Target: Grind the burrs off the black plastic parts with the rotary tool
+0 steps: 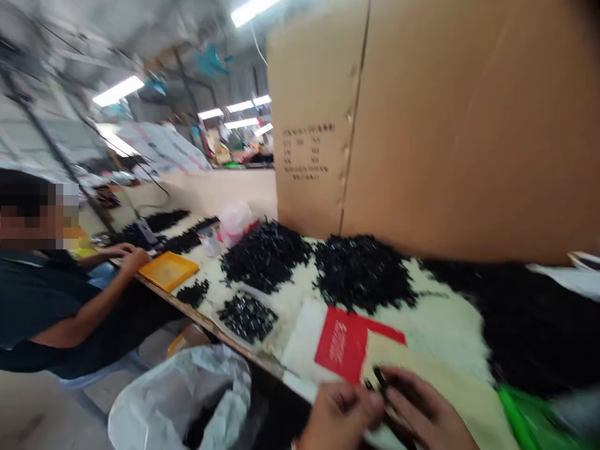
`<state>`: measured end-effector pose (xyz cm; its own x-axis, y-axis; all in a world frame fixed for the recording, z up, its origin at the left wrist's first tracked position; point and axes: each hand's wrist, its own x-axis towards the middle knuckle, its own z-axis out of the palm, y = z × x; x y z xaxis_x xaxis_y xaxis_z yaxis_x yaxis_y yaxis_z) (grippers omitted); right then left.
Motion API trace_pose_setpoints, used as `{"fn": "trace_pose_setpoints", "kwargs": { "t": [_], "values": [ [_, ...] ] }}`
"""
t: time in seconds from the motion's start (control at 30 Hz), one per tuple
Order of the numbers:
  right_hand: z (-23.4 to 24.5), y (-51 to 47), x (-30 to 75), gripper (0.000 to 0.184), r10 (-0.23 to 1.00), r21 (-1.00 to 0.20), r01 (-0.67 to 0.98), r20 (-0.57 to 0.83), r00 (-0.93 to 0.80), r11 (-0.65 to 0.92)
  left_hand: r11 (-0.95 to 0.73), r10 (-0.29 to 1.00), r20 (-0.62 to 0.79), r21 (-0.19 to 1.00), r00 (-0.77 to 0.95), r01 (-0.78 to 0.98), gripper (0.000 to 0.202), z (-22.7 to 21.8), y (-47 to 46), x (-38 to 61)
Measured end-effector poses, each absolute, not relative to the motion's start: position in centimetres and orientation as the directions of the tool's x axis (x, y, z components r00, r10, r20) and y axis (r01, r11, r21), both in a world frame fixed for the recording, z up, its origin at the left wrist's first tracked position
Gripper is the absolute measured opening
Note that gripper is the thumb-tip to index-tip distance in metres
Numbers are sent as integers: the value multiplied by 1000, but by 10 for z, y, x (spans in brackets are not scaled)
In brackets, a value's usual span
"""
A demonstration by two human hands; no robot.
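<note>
My left hand (340,415) and my right hand (424,412) meet at the bottom edge of the view, over a pale sheet and a red card (347,344) on the table. Both hands are blurred by motion. Their fingers are curled together around small black pieces (380,382), which I cannot make out in detail. Two big heaps of small black parts (360,272) lie just beyond the card, and another heap (265,253) sits to its left.
A large cardboard box (435,125) stands on the table behind the heaps. A co-worker sits at the left with a hand (126,255) by an orange tray (167,270). A white plastic bag (182,394) hangs below the table edge. Something green (529,419) lies at the bottom right.
</note>
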<state>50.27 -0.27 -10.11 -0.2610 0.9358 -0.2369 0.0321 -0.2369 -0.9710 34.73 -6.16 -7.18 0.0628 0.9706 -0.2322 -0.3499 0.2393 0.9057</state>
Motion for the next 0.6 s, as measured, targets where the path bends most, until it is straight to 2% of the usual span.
{"fn": "trace_pose_setpoints", "kwargs": {
  "t": [0.07,0.2,0.33,0.43,0.6],
  "values": [
    [-94,-11,501,54,934,-972,-77,-191,-304,-224,245,967,-254,915,15,-320,44,-75,-61,347],
    [-83,-11,492,38,924,-944,-206,-176,-340,-256,313,948,-317,898,38,-308,38,-71,-60,335],
    [-82,-10,486,36,946,-933,-267,-168,-277,-243,400,915,-389,835,108,-379,36,-61,-59,318],
    [-83,-10,485,37,957,-942,-266,-136,-257,-205,448,894,-408,826,186,-343,36,-57,-58,309],
    [-79,-9,482,34,933,-963,-190,-118,-341,-191,469,868,-387,844,311,-261,38,-55,-58,305]
  ]
}}
